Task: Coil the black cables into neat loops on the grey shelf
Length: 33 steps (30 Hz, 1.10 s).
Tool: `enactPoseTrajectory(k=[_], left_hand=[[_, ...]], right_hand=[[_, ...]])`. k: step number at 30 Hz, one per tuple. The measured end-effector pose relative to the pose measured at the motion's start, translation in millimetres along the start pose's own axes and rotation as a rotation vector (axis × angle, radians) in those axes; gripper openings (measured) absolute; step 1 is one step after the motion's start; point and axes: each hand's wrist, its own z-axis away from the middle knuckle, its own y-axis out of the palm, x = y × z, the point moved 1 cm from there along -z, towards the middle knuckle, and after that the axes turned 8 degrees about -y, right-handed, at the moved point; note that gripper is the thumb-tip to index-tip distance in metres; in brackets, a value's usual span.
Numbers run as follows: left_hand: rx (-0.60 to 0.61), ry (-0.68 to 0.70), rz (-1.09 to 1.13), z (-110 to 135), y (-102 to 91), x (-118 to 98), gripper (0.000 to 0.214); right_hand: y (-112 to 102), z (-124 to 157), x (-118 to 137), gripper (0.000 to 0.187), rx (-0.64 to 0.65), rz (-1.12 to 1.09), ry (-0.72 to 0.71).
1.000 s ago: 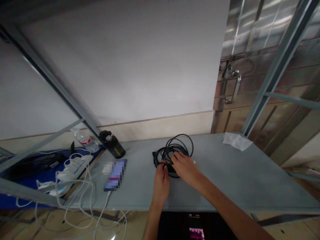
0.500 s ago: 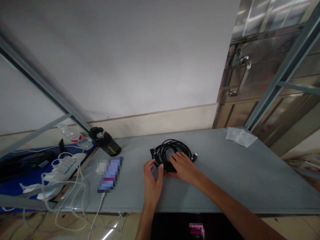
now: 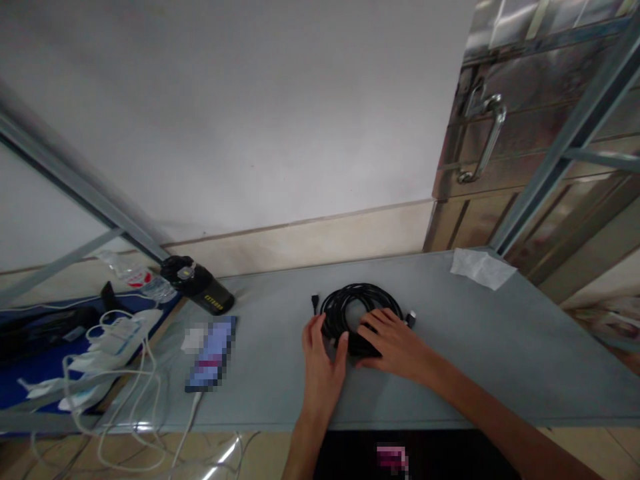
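Just below and right of the frame's centre, a coiled black cable (image 3: 335, 312) lies on the table (image 3: 270, 367), the right hand (image 3: 397, 345) gripping its lower right side and the left hand (image 3: 321, 365), thumb and fingers parted, at its left edge.

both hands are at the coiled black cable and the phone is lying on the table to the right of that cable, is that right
Not quite: the head view shows the phone lying on the table to the left of the coiled black cable, not the right. The left hand and right hand are both at the cable, as you say.
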Motion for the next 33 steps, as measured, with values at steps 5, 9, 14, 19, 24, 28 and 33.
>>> enactPoseTrajectory(k=[5,9,14,19,24,28,33], left_hand=[[-0.058,-0.082,-0.059,-19.1,27.2,7.1,0.089],[-0.014,-0.113,-0.109,-49.7,44.3,2.1,0.088],[0.082,-0.156,-0.031,-68.3,43.4,-8.5,0.080],[0.091,-0.157,0.064,-46.8,38.2,-11.0,0.069],[0.190,-0.110,0.116,-22.1,48.4,-16.8,0.050],[0.196,-0.110,0.119,-34.4,25.9,-7.9,0.061],[-0.550,-0.034,0.095,-113.6,-94.6,29.0,0.056]], right_hand=[[-4.1,24.5,-1.6,0.045,-0.042,0.027,0.030],[3.4,31.0,-5.7,0.043,-0.049,0.030,0.105],[16.2,40.7,-12.9,0.097,-0.170,0.012,0.355],[27.4,67.9,-26.8,0.127,-0.253,-0.172,0.507],[22.6,81.7,-37.3,0.119,-0.215,-0.330,0.372],[2.6,89.6,-42.3,0.135,-0.171,-0.341,0.327],[-17.9,140.8,-52.7,0.137,-0.189,-0.201,0.379]])
